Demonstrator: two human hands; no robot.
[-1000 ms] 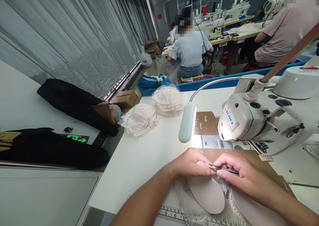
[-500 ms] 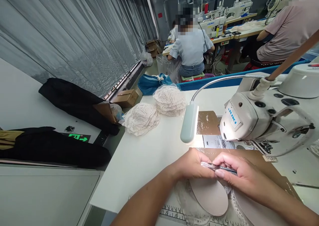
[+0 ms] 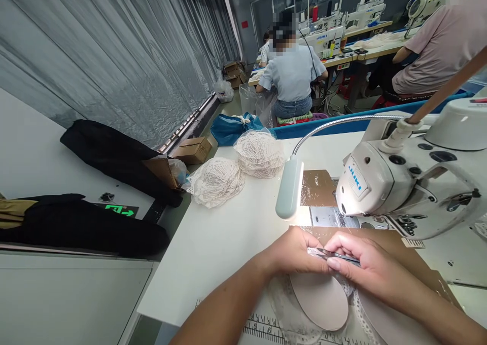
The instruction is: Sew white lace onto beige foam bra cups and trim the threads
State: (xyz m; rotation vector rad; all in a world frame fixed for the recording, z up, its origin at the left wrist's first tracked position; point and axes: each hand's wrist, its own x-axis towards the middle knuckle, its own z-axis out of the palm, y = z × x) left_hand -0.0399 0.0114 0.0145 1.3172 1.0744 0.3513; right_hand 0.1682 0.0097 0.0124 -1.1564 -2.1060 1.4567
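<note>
My right hand (image 3: 353, 259) is closed around dark metal thread snips (image 3: 344, 257), whose tips point left towards my left hand. My left hand (image 3: 299, 253) pinches the white lace edging (image 3: 313, 251) of a pale piece with a smooth oval cup (image 3: 321, 302), which hangs below the fingers. The tips of the snips lie at this edging; whether they touch it I cannot tell. More lace and a second pale cup (image 3: 384, 314) lie under my right forearm.
A white sewing machine (image 3: 373, 177) stands at the right, with a green lamp (image 3: 289, 187) left of its head. Two piles of white lace pieces (image 3: 218, 180) (image 3: 259, 153) rest on the table (image 3: 213, 248). A printed ruler (image 3: 262, 330) runs along its front. Other people sit beyond.
The snips have shifted very slightly in my right hand's fingers at the lace edging. Both hands stay in nearly the same place.
</note>
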